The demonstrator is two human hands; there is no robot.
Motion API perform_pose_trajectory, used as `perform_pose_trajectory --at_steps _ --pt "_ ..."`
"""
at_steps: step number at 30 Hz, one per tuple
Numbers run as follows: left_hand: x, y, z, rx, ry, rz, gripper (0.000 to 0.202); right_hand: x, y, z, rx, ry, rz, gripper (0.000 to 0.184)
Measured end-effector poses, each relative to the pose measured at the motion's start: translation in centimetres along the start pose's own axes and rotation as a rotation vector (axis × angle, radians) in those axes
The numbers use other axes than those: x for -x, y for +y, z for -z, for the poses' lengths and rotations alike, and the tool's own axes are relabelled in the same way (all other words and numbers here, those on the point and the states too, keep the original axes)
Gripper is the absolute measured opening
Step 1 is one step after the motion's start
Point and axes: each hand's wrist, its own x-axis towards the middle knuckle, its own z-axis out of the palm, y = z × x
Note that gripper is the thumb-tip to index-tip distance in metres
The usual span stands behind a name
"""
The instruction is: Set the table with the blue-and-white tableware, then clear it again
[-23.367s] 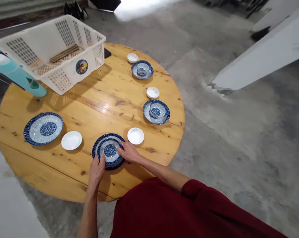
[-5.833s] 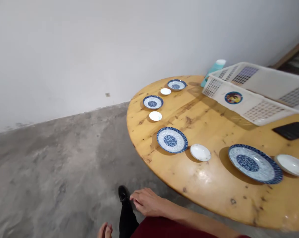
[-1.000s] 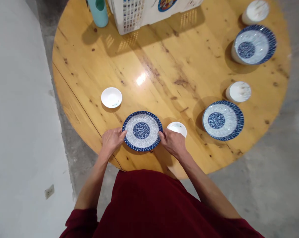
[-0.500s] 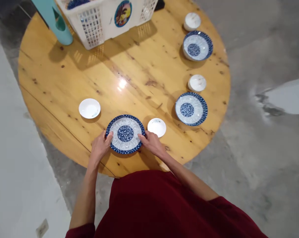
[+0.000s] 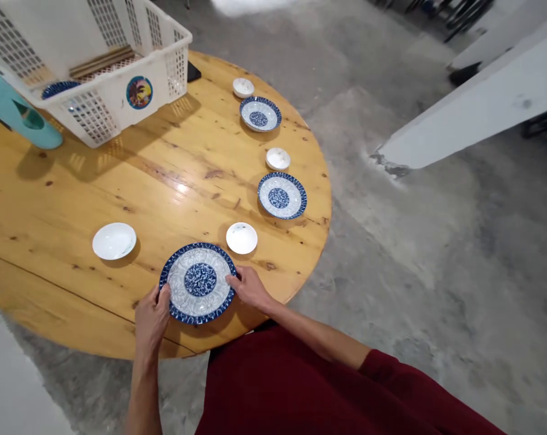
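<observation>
A blue-and-white patterned plate [image 5: 198,282] lies near the front edge of a round wooden table [image 5: 155,181]. My left hand [image 5: 150,317] grips its left rim with curled fingers. My right hand [image 5: 250,289] pinches its right rim. A small white dish [image 5: 241,238] sits just beyond the plate to the right, and another white dish [image 5: 114,241] lies to the left.
Two more blue plates [image 5: 282,195] [image 5: 260,113] line the table's right edge, each with a small white dish [image 5: 278,159] [image 5: 243,87] behind it. A white plastic basket [image 5: 96,90] stands at the back left beside a teal bottle [image 5: 14,112]. Concrete floor lies to the right.
The view has swung left and tilted up, so the table sits further left in frame. Both hands stay on the plate's rim; the plate looks to be in the same spot.
</observation>
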Motion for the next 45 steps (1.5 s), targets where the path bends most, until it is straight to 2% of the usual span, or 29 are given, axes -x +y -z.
perform_pose_trajectory --at_steps 6,9,11,15,19,23,25,27,30,35,39,45 --pt "5.1 1.4 -1.3 -0.023 -0.005 0.038 0.038 4.5 1.5 2.8 -0.116 -0.073 -0.037 0.021" --pt "7.1 3.5 -3.4 -0.025 0.007 0.022 0.040 5.8 3.0 5.5 -0.155 -0.063 -0.029 0.021" --pt "8.1 5.6 -5.6 -0.026 0.012 -0.005 0.040 6.5 4.4 8.3 -0.166 -0.038 -0.010 0.022" --pt "10.2 11.2 -12.0 0.014 -0.009 -0.063 0.039 7.8 8.1 16.2 -0.128 0.018 0.006 0.026" --pt "12.8 18.1 -20.4 0.059 -0.072 -0.115 0.039 10.2 12.8 26.1 -0.067 0.088 -0.023 0.033" --pt "15.4 24.3 -28.6 0.096 -0.211 -0.164 0.035 13.7 17.4 35.3 0.014 0.213 -0.100 0.038" --pt "16.4 26.7 -31.5 0.049 -0.266 -0.161 0.034 15.3 19.1 38.7 0.019 0.256 -0.172 0.038" --pt "16.9 28.5 -33.5 -0.013 -0.303 -0.154 0.036 16.3 20.3 41.0 -0.018 0.271 -0.228 0.038" --pt "16.7 30.2 -34.7 -0.050 -0.337 -0.150 0.038 16.6 21.3 42.5 -0.089 0.284 -0.254 0.037" --pt "14.2 31.7 -33.9 -0.023 -0.286 -0.177 0.035 13.9 20.8 42.3 -0.167 0.259 -0.268 0.035" --pt "11.2 32.5 -32.2 -0.011 -0.190 -0.155 0.031 9.1 18.5 42.2 -0.132 0.218 -0.210 0.035" --pt "5.5 32.9 -28.3 0.006 -0.006 -0.106 0.023 -0.4 13.3 41.3 -0.031 0.103 -0.027 0.035"
